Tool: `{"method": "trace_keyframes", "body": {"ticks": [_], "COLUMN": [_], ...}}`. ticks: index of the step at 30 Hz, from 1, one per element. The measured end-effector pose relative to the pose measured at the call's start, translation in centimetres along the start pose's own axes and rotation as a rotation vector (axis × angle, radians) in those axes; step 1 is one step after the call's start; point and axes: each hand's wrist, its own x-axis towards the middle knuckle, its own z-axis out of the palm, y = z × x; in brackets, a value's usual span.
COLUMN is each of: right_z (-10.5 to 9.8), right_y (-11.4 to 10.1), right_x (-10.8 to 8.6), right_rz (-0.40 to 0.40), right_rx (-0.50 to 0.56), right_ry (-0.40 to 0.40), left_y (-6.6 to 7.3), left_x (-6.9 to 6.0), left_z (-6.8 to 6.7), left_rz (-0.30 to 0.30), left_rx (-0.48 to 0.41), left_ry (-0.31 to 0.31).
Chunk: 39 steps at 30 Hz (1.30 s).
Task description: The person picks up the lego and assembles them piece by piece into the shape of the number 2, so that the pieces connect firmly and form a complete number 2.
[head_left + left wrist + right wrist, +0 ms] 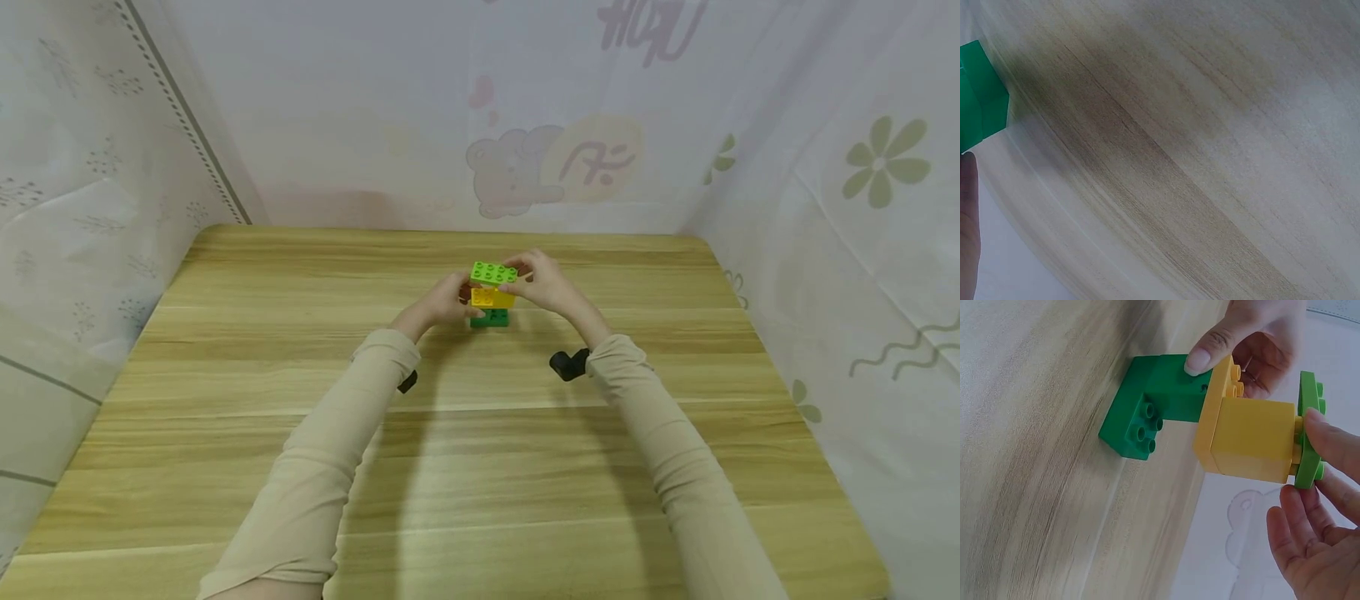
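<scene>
White printed sheeting [337,108] lines the far side and flanks of a wood-grained table [510,467]. In the head view I record two arms in beige sleeves [315,467], extended and angled inward, so that the left hand [444,302] and the right hand [546,283] meet toward the table's far edge around a thin, light-green studded plastic plate [493,273], yellow plastic blocks [504,298] beneath it and dark-green plastic bricks [491,322] at the base. The left wrist view gives me little: a corner of green at its left border, with a fingertip just below; I cannot tell that hand's grip from there. The right wrist view settles it. The left hand is clamped on the assembly, its thumb [1216,345] on the upper dark-green brick and its fingers curled behind; I judge this a brace, since the overhanging yellow section has a gap beneath one side. The right hand pinches the light-green plate between thumb and fingers, wrist bent inward. Yellow studs show under that plate, so I judge it not fully seated; the edge grip likely leaves its upper studs uncovered.
</scene>
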Motion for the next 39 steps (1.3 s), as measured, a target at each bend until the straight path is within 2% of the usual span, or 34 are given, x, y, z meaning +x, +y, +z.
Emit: {"method": "trace_keyframes", "body": {"ticks": [13, 21, 39], "right_z": [-0.2, -0.5, -0.7], "right_y": [1.0, 1.1, 1.1], "right_x": [0.3, 0.6, 0.7], "right_rz": [-0.015, 0.02, 0.007], "right_rx": [0.025, 0.083, 0.047], "right_ry": [-0.075, -0.068, -0.068], "left_y": [0.0, -0.1, -0.1], "left_x": [-0.1, 0.0, 0.0], "left_z": [0.1, 0.0, 0.0], "left_rz": [0.016, 0.02, 0.008], "left_rx": [-0.032, -0.035, -0.018], "left_ry": [-0.016, -0.01, -0.007]}}
